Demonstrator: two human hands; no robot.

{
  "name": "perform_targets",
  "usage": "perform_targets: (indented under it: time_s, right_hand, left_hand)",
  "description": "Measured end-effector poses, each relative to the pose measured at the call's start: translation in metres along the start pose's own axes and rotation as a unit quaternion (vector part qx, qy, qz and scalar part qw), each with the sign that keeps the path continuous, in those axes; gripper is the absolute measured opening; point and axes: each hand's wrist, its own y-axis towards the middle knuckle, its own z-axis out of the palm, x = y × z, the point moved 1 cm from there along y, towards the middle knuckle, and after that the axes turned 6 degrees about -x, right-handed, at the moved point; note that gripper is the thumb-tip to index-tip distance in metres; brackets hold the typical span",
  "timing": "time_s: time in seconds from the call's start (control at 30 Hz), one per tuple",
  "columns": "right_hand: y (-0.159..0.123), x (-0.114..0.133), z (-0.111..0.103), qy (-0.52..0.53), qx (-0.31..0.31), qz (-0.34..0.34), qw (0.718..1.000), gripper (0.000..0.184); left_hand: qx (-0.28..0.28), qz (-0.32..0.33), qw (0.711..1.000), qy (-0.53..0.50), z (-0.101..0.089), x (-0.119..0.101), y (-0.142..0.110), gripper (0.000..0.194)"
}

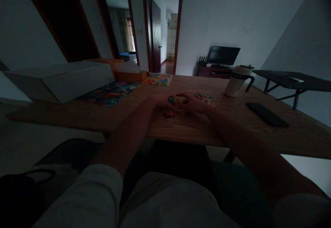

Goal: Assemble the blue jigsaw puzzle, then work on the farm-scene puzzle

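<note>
Holding a small lump of puzzle pieces point(176, 100) between both hands, you sit at a wood table point(292, 135). Far to the left of your fingers sits a big white box point(77, 81). Nearer your fingers, on the left, lies a dark puzzle mat point(110, 93). Past that, up ahead, are an orange box point(130, 76) and a bright puzzle board point(157, 79).

Your left hand point(161, 103) curls around the left side of the lump. A small pink puzzle piece point(170, 114) lies on the table just below those fingers. The lump sits right between your hands, and both touch it, so neither hand is nearer. It looks a bit longer from side to side, but it is too dark to be sure. Your right hand point(193, 103) curls around its right side. Both sets of fingers are bent and almost closed, and they have hold of the lump. You cannot tell how many pieces are in it.

Just past your right fingers is a little pile of puzzle pieces point(204, 98). Farther right stand a cream cup with a handle point(236, 83) and a black phone point(267, 114).
</note>
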Motion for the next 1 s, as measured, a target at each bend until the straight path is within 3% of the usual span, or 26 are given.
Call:
perform_targets:
  time_s: [0.23, 0.53, 0.67, 0.83, 1.0]
  right_hand:
    - [0.0, 0.001, -0.006, 0.001, -0.003, -0.002, 1.0, 0.06]
    - [0.003, 0.0, -0.008, 0.055, -0.019, -0.021, 0.998, 0.057]
    - [0.004, 0.002, -0.009, 0.062, -0.023, -0.045, 0.997, 0.046]
    - [0.003, 0.005, -0.012, -0.006, 0.009, -0.077, 0.997, 0.02]
    - [-0.001, 0.009, -0.015, -0.069, 0.009, -0.055, 0.996, 0.03]
  left_hand:
    - [-0.021, 0.005, 0.998, -0.06, -0.008, -0.01, -0.004, 0.044]
    - [-0.077, 0.004, 0.992, -0.104, -0.011, -0.007, -0.004, 0.042]
    - [-0.095, 0.002, 0.988, -0.124, -0.012, -0.008, -0.005, 0.038]
    - [-0.107, 0.006, 0.985, -0.135, -0.013, -0.009, -0.006, 0.034]
    - [-0.13, 0.022, 0.979, -0.153, -0.012, -0.01, -0.005, 0.03]
